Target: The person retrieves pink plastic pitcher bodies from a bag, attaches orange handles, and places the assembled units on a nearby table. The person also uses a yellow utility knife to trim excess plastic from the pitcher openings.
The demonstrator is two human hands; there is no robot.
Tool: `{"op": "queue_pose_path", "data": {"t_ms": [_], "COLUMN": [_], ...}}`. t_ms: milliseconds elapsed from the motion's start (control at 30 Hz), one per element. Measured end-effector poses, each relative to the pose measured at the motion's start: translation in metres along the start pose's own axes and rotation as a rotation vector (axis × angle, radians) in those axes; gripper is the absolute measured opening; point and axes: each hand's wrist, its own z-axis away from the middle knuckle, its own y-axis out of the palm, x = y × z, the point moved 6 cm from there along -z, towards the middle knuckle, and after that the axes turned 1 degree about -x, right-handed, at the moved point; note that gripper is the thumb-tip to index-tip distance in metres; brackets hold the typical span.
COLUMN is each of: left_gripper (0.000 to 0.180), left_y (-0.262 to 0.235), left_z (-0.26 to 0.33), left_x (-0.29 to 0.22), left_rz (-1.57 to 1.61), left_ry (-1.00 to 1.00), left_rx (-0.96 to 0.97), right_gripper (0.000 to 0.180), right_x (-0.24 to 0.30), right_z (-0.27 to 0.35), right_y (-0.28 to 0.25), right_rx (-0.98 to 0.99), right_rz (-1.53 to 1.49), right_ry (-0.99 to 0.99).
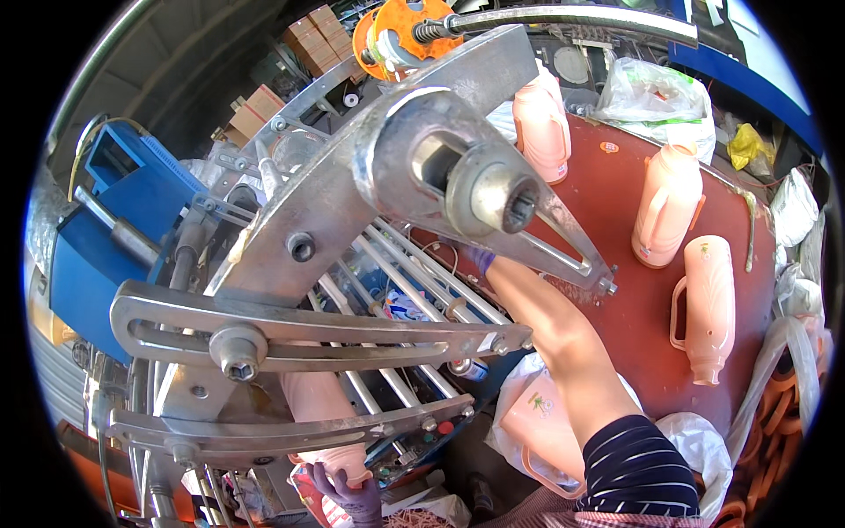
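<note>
Low in the picture, my left hand, in a purple glove, grips the narrow neck end of a pink plastic jug. That jug lies partly behind slotted metal brackets, so much of its body is hidden. My right arm reaches forward over the edge of a red-brown table. Only a bit of purple glove on my right hand shows; the machine's metal arm covers its fingers. Close to my right forearm, another pink jug with a printed plant motif sits in a white plastic bag.
On the red-brown table two pink jugs with handles stand, one jug nearer, and another jug lies at the right. A thick metal arm crosses the view. Metal rods run beneath it. Orange-brown parts pile at lower right.
</note>
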Motion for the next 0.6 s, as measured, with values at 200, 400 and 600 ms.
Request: {"op": "queue_pose_path", "data": {"t_ms": [200, 400, 600], "left_gripper": [0.082, 0.086, 0.086], "left_y": [0.009, -0.001, 0.001], "left_z": [-0.012, 0.01, 0.006], "left_x": [0.001, 0.006, 0.005], "left_rz": [0.03, -0.024, 0.0], "left_ry": [0.024, -0.028, -0.015], "left_rx": [0.011, 0.041, 0.034], "right_gripper": [0.019, 0.022, 0.02], "right_x": [-0.025, -0.041, -0.037], "right_z": [0.03, 0.127, 0.14], "right_y": [-0.055, -0.043, -0.067], "right_rx": [-0.09, -0.115, -0.231], "right_rz": [0.004, 0.23, 0.226], "right_ry": [0.035, 0.273, 0.263]}}
